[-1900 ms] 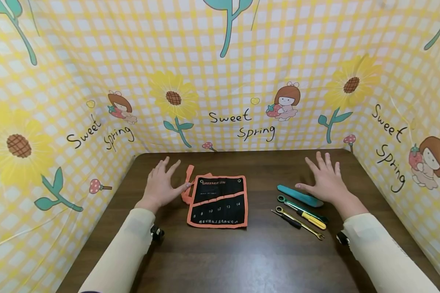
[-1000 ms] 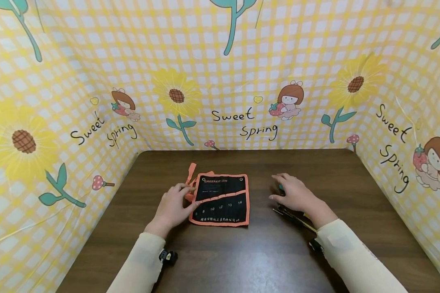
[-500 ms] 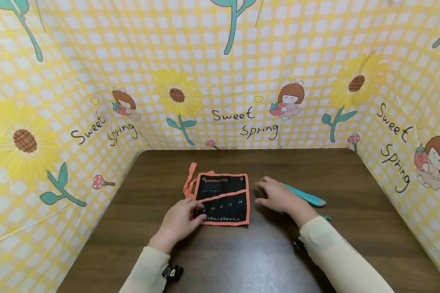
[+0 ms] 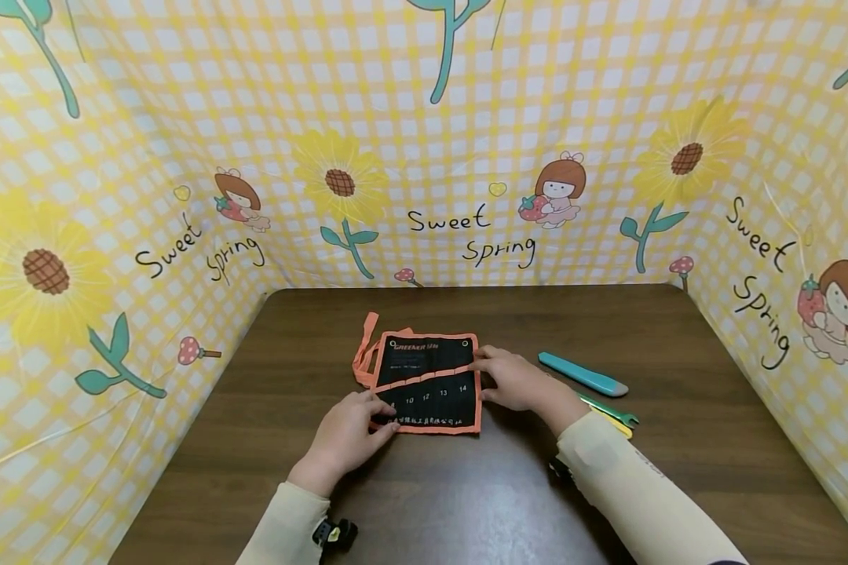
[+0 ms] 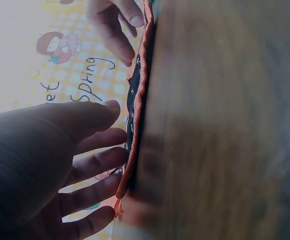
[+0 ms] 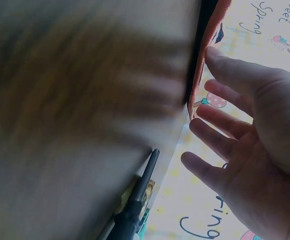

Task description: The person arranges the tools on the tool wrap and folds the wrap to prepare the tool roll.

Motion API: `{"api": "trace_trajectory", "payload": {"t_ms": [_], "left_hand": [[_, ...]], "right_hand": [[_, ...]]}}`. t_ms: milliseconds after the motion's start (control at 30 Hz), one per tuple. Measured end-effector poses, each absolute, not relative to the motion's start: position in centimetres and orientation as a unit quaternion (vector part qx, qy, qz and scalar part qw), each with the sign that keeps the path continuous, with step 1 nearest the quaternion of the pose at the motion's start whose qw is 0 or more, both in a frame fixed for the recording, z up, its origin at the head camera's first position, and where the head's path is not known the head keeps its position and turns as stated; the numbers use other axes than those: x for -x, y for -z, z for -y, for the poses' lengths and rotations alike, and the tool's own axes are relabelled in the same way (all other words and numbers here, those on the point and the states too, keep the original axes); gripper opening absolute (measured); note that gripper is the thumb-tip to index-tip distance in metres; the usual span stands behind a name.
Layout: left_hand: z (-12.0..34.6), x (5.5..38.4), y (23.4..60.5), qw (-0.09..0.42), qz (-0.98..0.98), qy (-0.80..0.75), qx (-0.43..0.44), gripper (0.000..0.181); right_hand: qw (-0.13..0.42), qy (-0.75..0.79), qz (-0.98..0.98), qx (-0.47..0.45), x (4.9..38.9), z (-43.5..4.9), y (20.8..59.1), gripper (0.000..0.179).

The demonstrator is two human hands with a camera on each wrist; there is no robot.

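The right hand (image 4: 519, 383) now meets the right edge of the pouch (image 4: 431, 404), apart a moment ago; the left hand (image 4: 346, 435) touches its near left corner; both loose, gripping nothing; work seems centred on the pouch, lying between them.

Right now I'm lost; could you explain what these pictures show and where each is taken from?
No machine here, just a person's bare left hand and right hand. The wide picture comes from a head-worn camera; the close ones come from wrist cameras, one per hand. On the brown table lie an orange-edged black pouch and, to its right, a turquoise tool and a partly hidden green wrench. The hands are at the pouch's sides, neither plainly gripping it.
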State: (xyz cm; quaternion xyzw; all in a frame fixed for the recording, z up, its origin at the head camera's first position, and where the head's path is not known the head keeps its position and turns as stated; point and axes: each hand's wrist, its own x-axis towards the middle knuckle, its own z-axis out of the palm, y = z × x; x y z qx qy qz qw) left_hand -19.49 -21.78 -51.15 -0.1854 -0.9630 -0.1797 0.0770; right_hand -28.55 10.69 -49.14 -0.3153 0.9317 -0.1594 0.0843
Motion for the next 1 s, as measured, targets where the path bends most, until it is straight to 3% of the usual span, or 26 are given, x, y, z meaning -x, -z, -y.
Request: {"api": "trace_trajectory", "payload": {"t_ms": [233, 533, 1000], "left_hand": [[21.9, 19.6, 51.4, 0.081, 0.962, 0.187, 0.182, 0.007], [21.8, 19.7, 51.4, 0.079, 0.966, 0.177, 0.174, 0.007], [22.3, 20.6, 51.7, 0.082, 0.97, 0.151, 0.17, 0.012]], "right_hand": [[0.111, 0.155, -0.933, 0.307, 28.2, -10.6, 49.2, 0.049], [0.12, 0.151, -0.933, 0.305, 28.0, -11.0, 49.5, 0.046], [0.076, 0.109, -0.932, 0.336, 26.7, -11.2, 49.5, 0.038]]}}
